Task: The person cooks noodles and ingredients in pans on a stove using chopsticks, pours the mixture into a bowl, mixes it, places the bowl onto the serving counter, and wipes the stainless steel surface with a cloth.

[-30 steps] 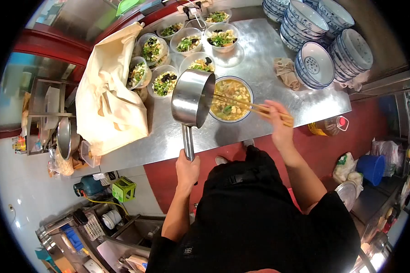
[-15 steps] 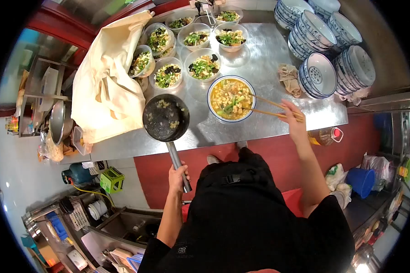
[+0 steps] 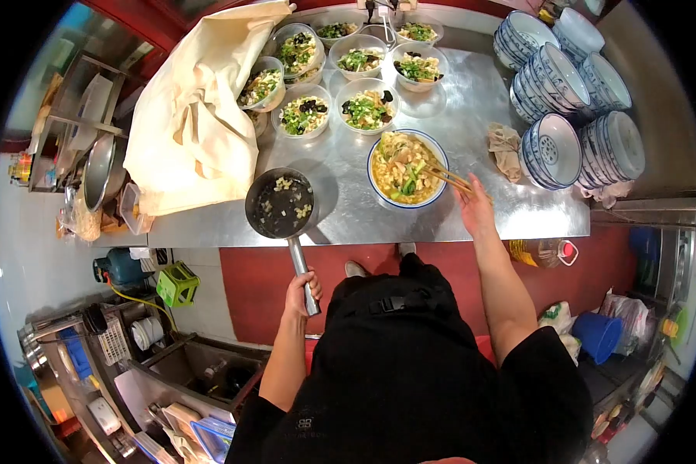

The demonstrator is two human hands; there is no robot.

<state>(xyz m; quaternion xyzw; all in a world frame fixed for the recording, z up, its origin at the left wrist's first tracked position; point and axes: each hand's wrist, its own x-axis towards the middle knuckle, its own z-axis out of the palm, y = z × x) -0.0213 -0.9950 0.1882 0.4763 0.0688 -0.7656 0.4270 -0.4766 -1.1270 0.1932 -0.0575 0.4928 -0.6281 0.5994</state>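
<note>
My left hand (image 3: 303, 292) is wrapped round the metal handle of a saucepan (image 3: 280, 204). The pan is upright at the table's front edge, with small food bits inside its dark bottom. In my right hand (image 3: 474, 204) are wooden chopsticks (image 3: 458, 182), their tips in the food of a blue-rimmed bowl (image 3: 374, 184). That bowl holds yellowish soup with greens and diced pieces, and stands to the right of the pan. Behind it are several clear plastic bowls (image 3: 394, 117) of food topped with greens and black pieces.
Stacks of blue-patterned bowls (image 3: 551, 151) stand at the table's (image 3: 472, 100) right, beside a crumpled cloth (image 3: 505, 152). A large cream cloth (image 3: 197, 131) covers the left part. An oil bottle (image 3: 545, 252) and a blue bucket (image 3: 597, 336) are below on the right.
The saucepan has gone from tipped beside the soup bowl to upright, lower and further left. The chopsticks' tips, spread half a second ago, are now close together in the food.
</note>
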